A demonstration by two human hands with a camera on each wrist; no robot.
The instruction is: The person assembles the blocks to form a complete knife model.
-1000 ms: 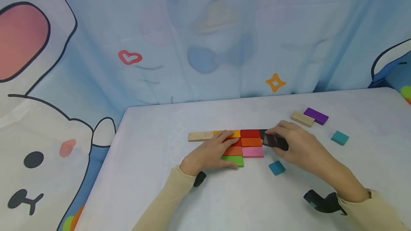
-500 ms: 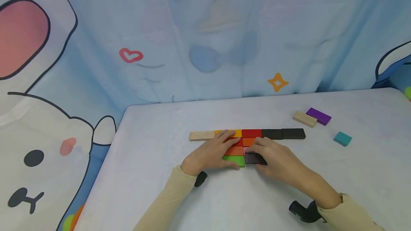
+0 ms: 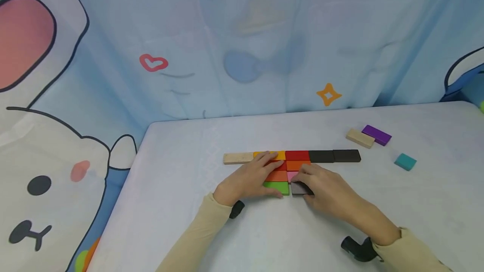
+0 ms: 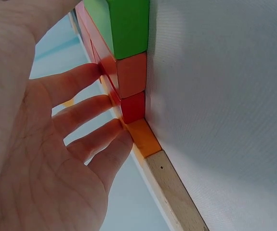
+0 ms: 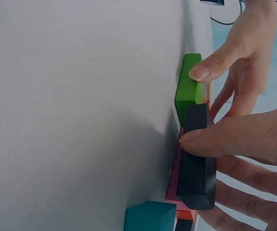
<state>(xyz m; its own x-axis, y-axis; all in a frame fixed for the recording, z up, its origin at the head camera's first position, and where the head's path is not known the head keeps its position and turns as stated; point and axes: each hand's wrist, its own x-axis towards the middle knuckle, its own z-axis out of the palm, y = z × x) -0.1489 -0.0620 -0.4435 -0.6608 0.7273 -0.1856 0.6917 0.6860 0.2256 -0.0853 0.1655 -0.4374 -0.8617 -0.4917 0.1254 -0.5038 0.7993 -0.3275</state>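
My right hand pinches a black wooden block between thumb and fingers. This block is beside the green block, in front of a pink block. My left hand rests over the left part of a flat block arrangement, partly covering the yellow block, red, orange and green blocks. In the right wrist view its thumb touches the green block. Two black blocks continue the back row rightward past a red block; a plain wood block forms its left end.
On the white table, a plain wood block touches a purple block at the back right. Nearer lies a teal block. Another teal block shows in the right wrist view, hidden by my right hand in the head view.
My right hand has moved left and toward the front with the black block, from the back row's right part to beside the green block. My left hand stays in place.
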